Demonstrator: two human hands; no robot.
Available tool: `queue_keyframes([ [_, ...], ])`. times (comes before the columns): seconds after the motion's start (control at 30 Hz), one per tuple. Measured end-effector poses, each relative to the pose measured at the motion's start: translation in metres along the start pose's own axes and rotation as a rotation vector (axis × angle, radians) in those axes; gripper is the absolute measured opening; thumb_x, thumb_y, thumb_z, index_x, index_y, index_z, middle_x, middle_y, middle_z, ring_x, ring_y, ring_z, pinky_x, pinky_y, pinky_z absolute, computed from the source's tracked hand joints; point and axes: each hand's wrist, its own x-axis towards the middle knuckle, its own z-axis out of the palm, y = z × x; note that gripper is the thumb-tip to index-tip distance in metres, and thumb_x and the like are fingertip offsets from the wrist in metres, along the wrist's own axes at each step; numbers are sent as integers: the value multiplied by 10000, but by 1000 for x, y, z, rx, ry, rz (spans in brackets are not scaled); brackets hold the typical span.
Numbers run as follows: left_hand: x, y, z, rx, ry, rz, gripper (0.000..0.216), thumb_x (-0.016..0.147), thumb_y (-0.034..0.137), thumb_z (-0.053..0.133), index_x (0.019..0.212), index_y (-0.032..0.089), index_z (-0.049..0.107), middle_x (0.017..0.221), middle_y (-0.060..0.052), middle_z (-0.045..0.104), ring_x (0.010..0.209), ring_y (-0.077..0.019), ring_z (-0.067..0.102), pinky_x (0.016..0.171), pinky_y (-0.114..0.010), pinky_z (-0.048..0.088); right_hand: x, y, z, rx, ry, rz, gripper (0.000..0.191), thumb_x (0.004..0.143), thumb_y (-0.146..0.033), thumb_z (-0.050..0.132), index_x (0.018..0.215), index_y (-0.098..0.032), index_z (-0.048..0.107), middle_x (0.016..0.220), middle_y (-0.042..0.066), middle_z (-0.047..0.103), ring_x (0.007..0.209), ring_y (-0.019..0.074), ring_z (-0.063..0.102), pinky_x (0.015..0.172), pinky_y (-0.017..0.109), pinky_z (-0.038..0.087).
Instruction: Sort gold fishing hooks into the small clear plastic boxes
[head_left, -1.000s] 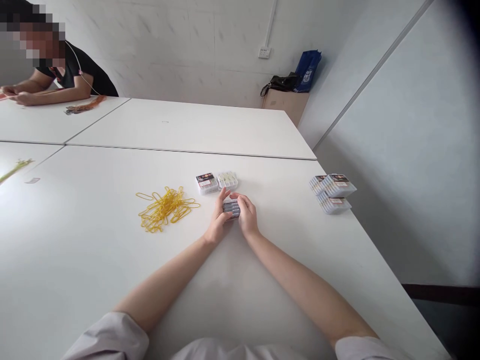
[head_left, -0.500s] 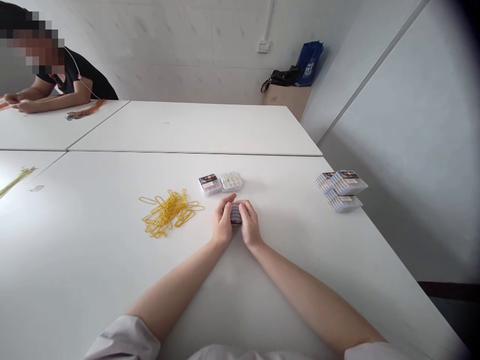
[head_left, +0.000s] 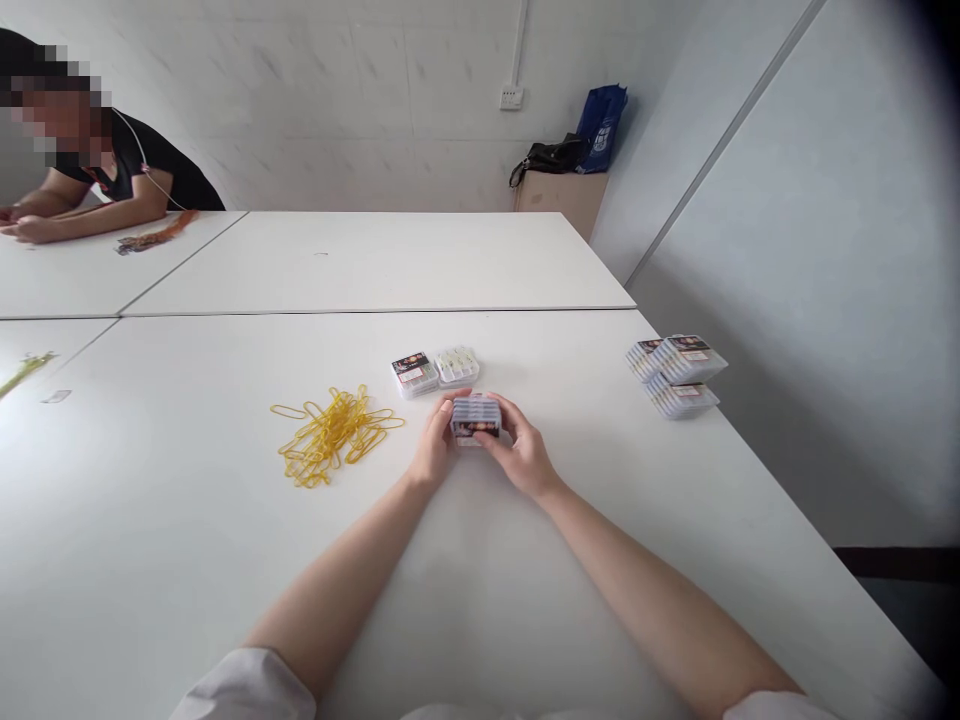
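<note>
Both my hands hold a small clear plastic box with a dark label, just above the white table. My left hand grips its left side and my right hand wraps its right side, fingers curled on it. Just beyond lies an open small box, one half with a dark label, the other half showing yellow clips. A loose heap of yellow paper clips lies to the left of my hands.
A stack of several small closed boxes sits near the table's right edge. Another person leans on the far left table with orange items. Bags rest on a carton by the wall.
The small box has turned in my hands so its labelled face shows. My right hand has shifted to the right side of it.
</note>
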Motion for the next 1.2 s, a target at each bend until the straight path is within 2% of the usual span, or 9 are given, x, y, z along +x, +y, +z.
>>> queue_keyframes([
  [0.13,6,11,-15,55,-333,-216,500,873,471,697,1312,260,586,1362,-105,640,1204,-277,641,982,-411,531,8,0,-7,183,159,74,735,828,-538,734,1424,-167,517,1326,127,680,1269,300,615,1090,448,488],
  [0.27,10,19,-14,55,-422,-274,546,837,365,768,1329,268,552,1379,-127,628,1207,-319,649,948,-457,565,8,-1,-5,191,71,78,698,849,-508,728,1432,-194,506,1330,103,677,1256,273,620,1088,424,483],
  [0.37,11,20,-11,23,-386,-272,539,816,358,788,1301,245,582,1355,-134,646,1223,-330,639,941,-455,573,6,2,-1,159,155,30,567,814,-469,778,1286,-237,566,1259,71,672,1133,223,648,973,360,528],
  [0.47,11,18,-10,23,-334,-241,531,801,370,802,1275,235,604,1342,-128,659,1183,-310,661,942,-440,574,6,4,-2,87,320,48,434,724,-462,853,969,-231,580,931,5,640,791,149,606,699,273,505],
  [0.57,12,16,-13,27,-331,-243,499,835,418,764,1271,221,622,1363,-132,647,1193,-298,656,926,-402,584,8,2,-6,117,270,93,399,735,-489,833,815,-221,548,708,-41,537,631,120,497,587,253,423],
  [0.77,14,13,-17,-11,-270,-274,453,889,466,692,1262,212,649,1307,-120,686,1108,-253,703,865,-329,604,10,-5,-12,206,248,128,388,768,-540,783,798,-198,603,756,9,670,654,139,601,574,256,462],
  [0.97,15,14,-13,-100,-136,-274,430,855,429,744,1208,194,672,1215,-100,732,1018,-206,739,859,-282,600,12,-4,-15,365,517,223,489,826,-683,646,908,-223,501,670,-8,706,430,116,603,393,210,410],
  [1.03,15,14,-11,-101,-92,-249,434,824,419,777,1180,193,673,1168,-84,743,996,-190,738,832,-266,604,10,-6,-15,369,489,189,469,854,-673,624,882,-232,468,601,-40,672,370,102,559,373,205,407],
  [1.2,14,12,-5,-73,41,-129,445,723,390,860,1065,191,657,1041,-36,743,850,-145,719,679,-216,594,1,-11,-11,227,188,97,403,913,-621,596,979,-236,498,563,-65,647,347,115,549,355,221,434],
])
